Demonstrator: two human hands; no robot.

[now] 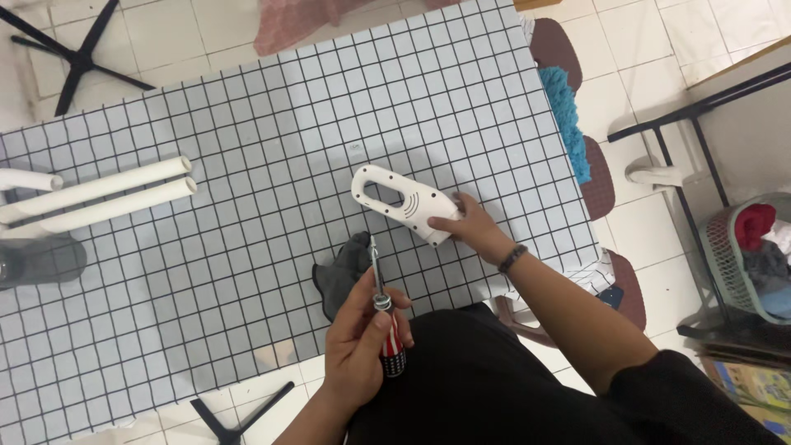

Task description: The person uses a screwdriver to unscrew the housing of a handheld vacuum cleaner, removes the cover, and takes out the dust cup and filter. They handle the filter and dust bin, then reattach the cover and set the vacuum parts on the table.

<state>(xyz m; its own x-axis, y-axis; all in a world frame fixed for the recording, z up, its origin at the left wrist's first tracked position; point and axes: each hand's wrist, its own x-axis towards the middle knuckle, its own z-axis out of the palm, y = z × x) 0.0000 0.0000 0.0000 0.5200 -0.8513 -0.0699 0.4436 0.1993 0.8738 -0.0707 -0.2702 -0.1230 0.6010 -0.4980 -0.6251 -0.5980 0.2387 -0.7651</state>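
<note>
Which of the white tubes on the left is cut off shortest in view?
The top tube: only a short stub shows at the table's left edge. The two below it run much farther right, side by side.

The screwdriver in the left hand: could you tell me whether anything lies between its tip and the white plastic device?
Nothing visible does. The screwdriver in the left hand points across bare grid cloth toward the white device, steadied by the right hand. The dark cloth lies beside the shaft.

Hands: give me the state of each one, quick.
Left hand: closed on a screwdriver, tip pointing up toward the table.
Right hand: grip on one end of a white plastic casing lying on the checked table.
</note>
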